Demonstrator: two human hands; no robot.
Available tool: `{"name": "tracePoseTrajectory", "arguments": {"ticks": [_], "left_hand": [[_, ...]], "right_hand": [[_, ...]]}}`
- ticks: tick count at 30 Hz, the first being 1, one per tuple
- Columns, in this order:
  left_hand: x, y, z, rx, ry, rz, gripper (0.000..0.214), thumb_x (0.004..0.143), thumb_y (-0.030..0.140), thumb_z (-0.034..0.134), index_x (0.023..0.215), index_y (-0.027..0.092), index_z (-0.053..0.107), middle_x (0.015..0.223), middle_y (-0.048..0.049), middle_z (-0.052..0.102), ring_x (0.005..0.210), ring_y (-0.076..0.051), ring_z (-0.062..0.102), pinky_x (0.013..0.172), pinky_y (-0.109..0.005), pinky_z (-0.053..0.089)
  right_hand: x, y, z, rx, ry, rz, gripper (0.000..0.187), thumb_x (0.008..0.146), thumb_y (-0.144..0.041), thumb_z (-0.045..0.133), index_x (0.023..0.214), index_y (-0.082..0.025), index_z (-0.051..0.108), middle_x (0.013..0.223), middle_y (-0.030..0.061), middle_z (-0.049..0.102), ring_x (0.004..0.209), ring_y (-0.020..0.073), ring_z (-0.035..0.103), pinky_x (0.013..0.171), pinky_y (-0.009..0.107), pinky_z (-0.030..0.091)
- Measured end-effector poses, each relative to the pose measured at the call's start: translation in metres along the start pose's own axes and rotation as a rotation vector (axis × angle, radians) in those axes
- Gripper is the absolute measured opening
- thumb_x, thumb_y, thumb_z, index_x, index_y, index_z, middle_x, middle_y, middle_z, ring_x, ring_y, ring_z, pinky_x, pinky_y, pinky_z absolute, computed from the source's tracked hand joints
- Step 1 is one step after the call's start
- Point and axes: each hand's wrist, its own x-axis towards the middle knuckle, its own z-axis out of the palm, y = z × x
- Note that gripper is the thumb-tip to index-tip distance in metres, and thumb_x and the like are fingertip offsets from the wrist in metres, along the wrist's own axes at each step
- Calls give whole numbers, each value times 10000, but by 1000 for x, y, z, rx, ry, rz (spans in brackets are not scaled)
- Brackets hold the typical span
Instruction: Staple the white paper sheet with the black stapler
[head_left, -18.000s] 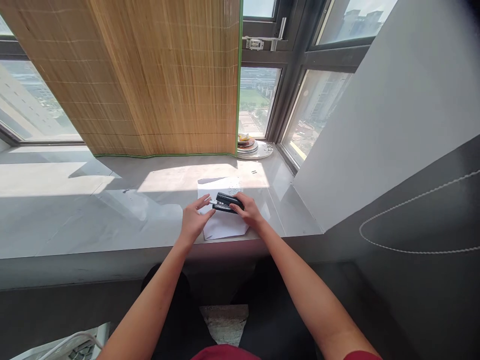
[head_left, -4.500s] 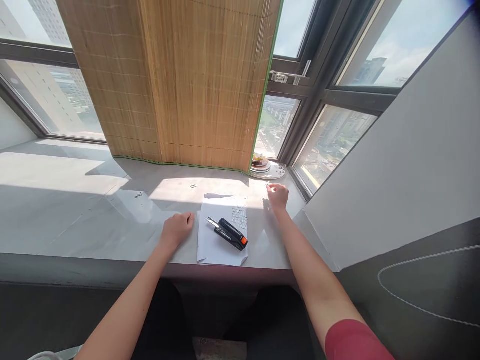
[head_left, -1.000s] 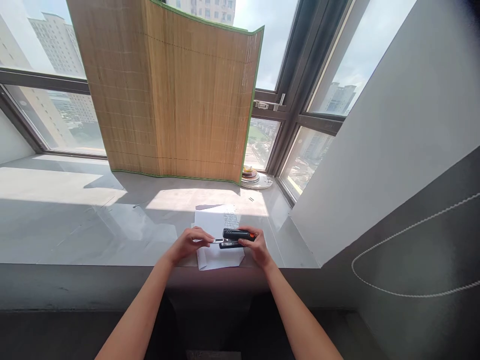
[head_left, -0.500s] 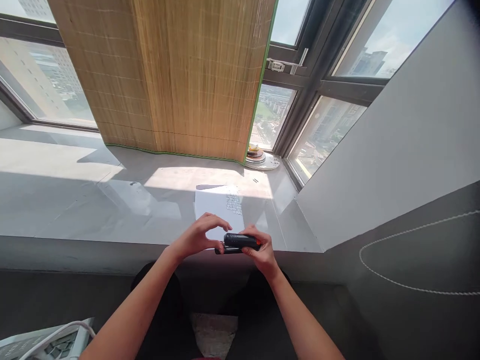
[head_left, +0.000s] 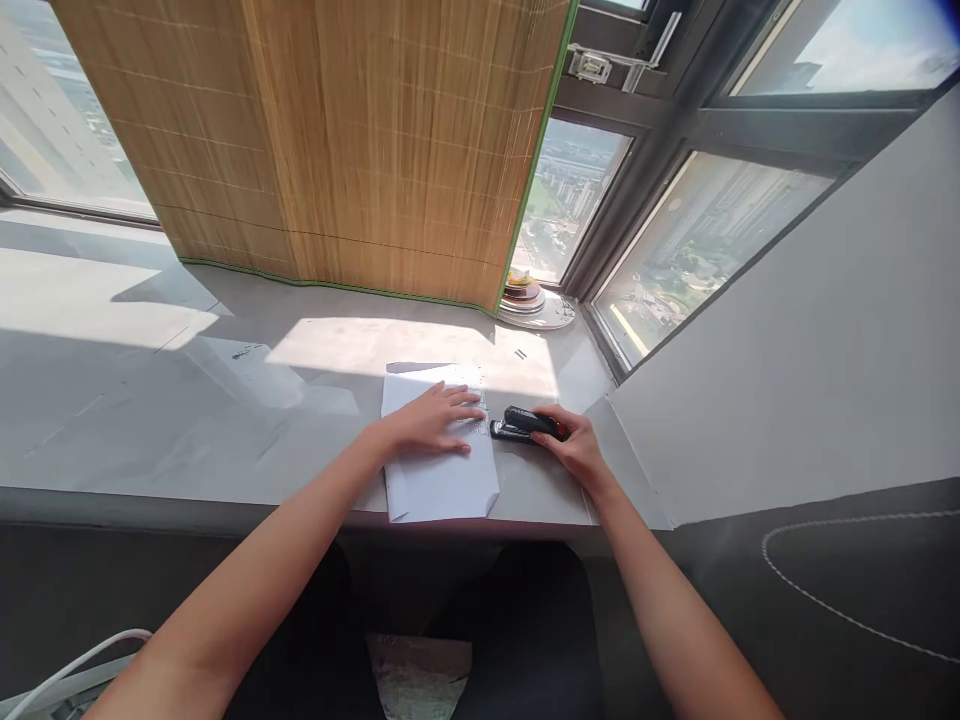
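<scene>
White paper sheets lie on the sill near its front edge, one lower corner curled up. Many small staples show along their right side, partly under my fingers. My left hand rests flat on the paper with its fingers spread. In my right hand is a black stapler, gripped at its rear end. The stapler's jaws point left, at the paper's right edge, and stand a little apart. Whether the paper's edge lies between them I cannot tell.
A bamboo blind with green edging hangs in front of the window. Stacked plates stand in the sill's right corner. Two loose staple strips lie behind the stapler. A white cord loops at the right.
My left hand has left the stapler's front and come down flat on the paper. My right hand has carried the stapler right and forward to the paper's right edge.
</scene>
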Motion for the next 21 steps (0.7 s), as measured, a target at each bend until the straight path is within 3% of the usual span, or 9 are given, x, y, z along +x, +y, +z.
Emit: {"name": "tracePoseTrajectory", "arguments": {"ticks": [3, 7, 12, 15, 21], "left_hand": [[-1, 4, 14, 13, 7, -38, 647, 997, 630, 592, 1567, 331, 528, 1714, -80, 401, 1611, -351, 304, 1317, -613, 150], [0, 5, 21, -17, 41, 7, 641, 1001, 603, 600, 1567, 310, 529, 1700, -104, 421, 1598, -356, 331, 1319, -621, 144], [-3, 4, 15, -87, 133, 63, 531, 959, 491, 705, 1449, 294, 651, 1623, -135, 507, 1518, -388, 441, 1283, -624, 263], [-11, 3, 10, -171, 102, 126, 440, 971, 379, 699, 1410, 354, 686, 1590, -92, 547, 1485, -363, 489, 1267, -574, 331], [-14, 6, 13, -217, 37, 157, 499, 917, 423, 772, 1405, 467, 678, 1675, 7, 465, 1578, -392, 369, 1309, -610, 229]], "right_hand": [[-1, -5, 2, -48, -61, -65, 313, 883, -350, 791, 1174, -234, 789, 1024, 62, 761, 895, 239, 683, 752, 364, 547], [-2, -13, 5, -128, -88, -173, 313, 943, -263, 718, 1254, -263, 743, 1083, 60, 751, 966, 241, 678, 819, 385, 564], [-2, -13, 6, -255, -99, -304, 394, 991, -217, 654, 1376, -295, 679, 1150, 70, 744, 1022, 261, 669, 869, 449, 577], [-2, -11, 6, -272, -88, -337, 380, 999, -189, 637, 1359, -299, 688, 1163, 72, 744, 1043, 265, 677, 875, 454, 583], [-3, -12, 5, -302, -69, -380, 408, 1000, -165, 635, 1381, -308, 674, 1172, 69, 744, 1042, 265, 678, 891, 462, 569]]}}
